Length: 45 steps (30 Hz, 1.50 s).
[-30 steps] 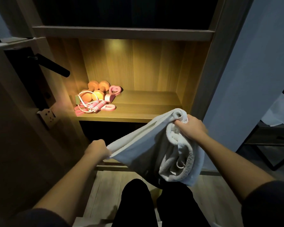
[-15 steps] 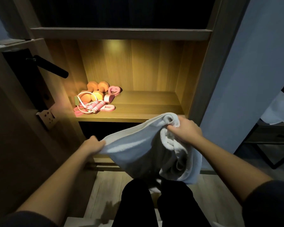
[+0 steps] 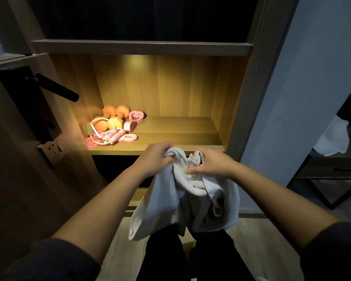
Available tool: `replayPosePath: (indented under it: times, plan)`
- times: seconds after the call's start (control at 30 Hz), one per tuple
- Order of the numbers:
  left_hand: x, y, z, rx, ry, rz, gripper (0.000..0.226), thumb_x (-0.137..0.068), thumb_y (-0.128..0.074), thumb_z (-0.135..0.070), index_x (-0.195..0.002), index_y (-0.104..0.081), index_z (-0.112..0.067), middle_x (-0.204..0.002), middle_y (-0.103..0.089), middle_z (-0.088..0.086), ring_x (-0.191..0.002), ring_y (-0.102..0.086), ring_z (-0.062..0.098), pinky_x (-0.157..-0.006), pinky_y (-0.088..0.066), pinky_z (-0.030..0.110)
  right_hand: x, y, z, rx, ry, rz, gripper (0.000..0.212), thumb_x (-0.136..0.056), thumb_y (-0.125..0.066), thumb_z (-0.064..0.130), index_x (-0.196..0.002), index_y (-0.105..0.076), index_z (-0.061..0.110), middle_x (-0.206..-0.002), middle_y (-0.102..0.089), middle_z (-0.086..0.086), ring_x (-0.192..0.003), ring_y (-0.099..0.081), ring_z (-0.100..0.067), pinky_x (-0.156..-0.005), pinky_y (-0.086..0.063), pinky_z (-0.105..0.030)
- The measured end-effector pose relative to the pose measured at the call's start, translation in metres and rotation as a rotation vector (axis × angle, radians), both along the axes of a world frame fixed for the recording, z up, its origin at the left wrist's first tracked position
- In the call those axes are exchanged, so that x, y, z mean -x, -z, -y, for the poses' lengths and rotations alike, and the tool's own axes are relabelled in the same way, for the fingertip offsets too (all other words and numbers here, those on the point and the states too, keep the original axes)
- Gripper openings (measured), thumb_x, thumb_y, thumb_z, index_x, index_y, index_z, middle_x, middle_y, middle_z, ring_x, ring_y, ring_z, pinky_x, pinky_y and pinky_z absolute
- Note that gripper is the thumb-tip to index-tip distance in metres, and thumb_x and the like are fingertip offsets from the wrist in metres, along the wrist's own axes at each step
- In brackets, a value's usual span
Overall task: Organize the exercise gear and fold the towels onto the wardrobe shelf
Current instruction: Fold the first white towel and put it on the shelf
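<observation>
Your left hand grips one bunched top edge of the towel, fingers curled round it. Your right hand, just beside it, pinches the other gathered edge. The towel hangs from both hands in front of your legs, just before the front edge of the lit shelf and not on it. At the shelf's left end lie orange dumbbells, a pink jump rope against them, and a pink heart piece beside them. A black door handle juts out at left. A white cloth lies far right.
</observation>
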State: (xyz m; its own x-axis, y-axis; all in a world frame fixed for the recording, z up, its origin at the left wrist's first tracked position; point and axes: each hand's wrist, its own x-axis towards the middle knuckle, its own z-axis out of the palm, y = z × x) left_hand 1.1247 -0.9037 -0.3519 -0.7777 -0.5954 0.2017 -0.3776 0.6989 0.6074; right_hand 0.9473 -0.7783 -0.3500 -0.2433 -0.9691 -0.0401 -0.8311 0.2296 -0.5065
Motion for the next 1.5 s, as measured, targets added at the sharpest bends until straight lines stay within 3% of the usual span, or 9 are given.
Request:
replayPosePath:
  times: [0.27,0.47,0.57,0.7,0.87,1.03,1.23,1.37,1.5]
  plan:
    - [-0.013,0.011,-0.002,-0.083,0.076,0.301,0.02,-0.081,-0.069,-0.023,-0.095,-0.056,-0.03,-0.093,-0.061,-0.01,-0.088,-0.058,0.009,-0.071,-0.044,0.025,0.001,-0.018,-0.006,0.323,0.027,0.347,0.021,-0.081,-0.076,0.04,-0.089,-0.061,0.029,-0.085,-0.065,0.01,-0.073,-0.06,0.004,-0.065,-0.044,-0.019]
    - [-0.018,0.022,-0.006,-0.188,0.063,0.291,0.029,-0.083,-0.067,-0.017,-0.11,-0.059,-0.022,-0.105,-0.062,-0.004,-0.098,-0.059,0.012,-0.089,-0.052,0.033,0.001,-0.031,-0.005,0.387,0.013,0.429,0.025,-0.084,-0.074,0.036,-0.096,-0.063,0.018,-0.092,-0.067,-0.003,-0.083,-0.064,-0.016,-0.075,-0.051,-0.035]
    - [-0.01,0.003,-0.01,-0.467,0.11,0.035,0.045,-0.085,-0.06,-0.007,-0.128,-0.054,-0.017,-0.123,-0.06,-0.003,-0.117,-0.056,0.013,-0.096,-0.049,0.029,0.001,-0.034,-0.004,0.397,0.016,0.448,0.026,-0.084,-0.075,0.035,-0.097,-0.063,0.015,-0.093,-0.067,-0.006,-0.083,-0.064,-0.019,-0.078,-0.052,-0.041]
    - [0.005,-0.033,-0.017,-0.624,0.229,-0.219,0.033,-0.09,-0.064,-0.025,-0.122,-0.061,-0.023,-0.115,-0.069,-0.008,-0.109,-0.064,0.008,-0.087,-0.053,0.021,-0.005,-0.034,0.0,0.389,-0.023,0.464,0.026,-0.083,-0.076,0.033,-0.098,-0.062,0.017,-0.091,-0.067,-0.001,-0.082,-0.062,-0.01,-0.076,-0.051,-0.033]
    - [0.015,-0.045,-0.019,-0.568,0.147,-0.235,0.014,-0.091,-0.067,-0.028,-0.095,-0.064,-0.016,-0.094,-0.07,0.005,-0.088,-0.065,0.019,-0.08,-0.05,0.037,-0.003,-0.036,0.002,0.384,-0.029,0.431,0.021,-0.084,-0.074,0.03,-0.098,-0.062,0.02,-0.089,-0.067,0.002,-0.079,-0.061,-0.005,-0.074,-0.051,-0.031]
    - [0.023,-0.062,-0.019,-0.071,0.078,-0.044,0.033,-0.087,-0.068,-0.036,-0.073,-0.058,-0.008,-0.067,-0.057,0.006,-0.062,-0.048,0.013,-0.058,-0.035,0.031,-0.001,-0.037,0.006,0.345,-0.014,0.346,0.019,-0.078,-0.073,0.031,-0.092,-0.06,0.027,-0.084,-0.065,0.008,-0.074,-0.06,-0.002,-0.068,-0.049,-0.028]
    - [0.017,-0.074,-0.01,0.1,-0.028,-0.041,0.025,-0.094,-0.05,-0.015,-0.079,-0.055,0.004,-0.067,-0.047,0.006,-0.064,-0.04,0.018,-0.053,-0.026,0.031,0.005,-0.033,0.006,0.23,0.037,0.191,0.062,-0.067,-0.079,0.058,-0.115,-0.06,0.024,-0.108,-0.066,0.008,-0.097,-0.061,-0.011,-0.081,-0.052,-0.032]
    - [0.004,-0.079,0.01,0.202,-0.068,0.025,0.019,-0.094,-0.047,-0.012,-0.076,-0.047,-0.007,-0.065,-0.043,0.0,-0.065,-0.04,0.02,-0.052,-0.024,0.03,0.02,-0.035,0.005,0.157,0.092,0.032,0.078,-0.066,-0.077,0.064,-0.129,-0.057,0.022,-0.126,-0.062,0.003,-0.107,-0.057,-0.011,-0.079,-0.044,-0.023]
    - [-0.019,-0.08,0.041,0.255,-0.221,0.007,0.021,-0.094,-0.047,-0.013,-0.08,-0.052,0.002,-0.072,-0.049,0.012,-0.07,-0.044,0.027,-0.056,-0.02,0.037,0.051,-0.041,-0.003,0.086,0.203,-0.074,0.045,-0.075,-0.07,0.061,-0.073,-0.069,0.016,-0.076,-0.068,0.003,-0.076,-0.063,-0.015,-0.057,-0.042,-0.022]
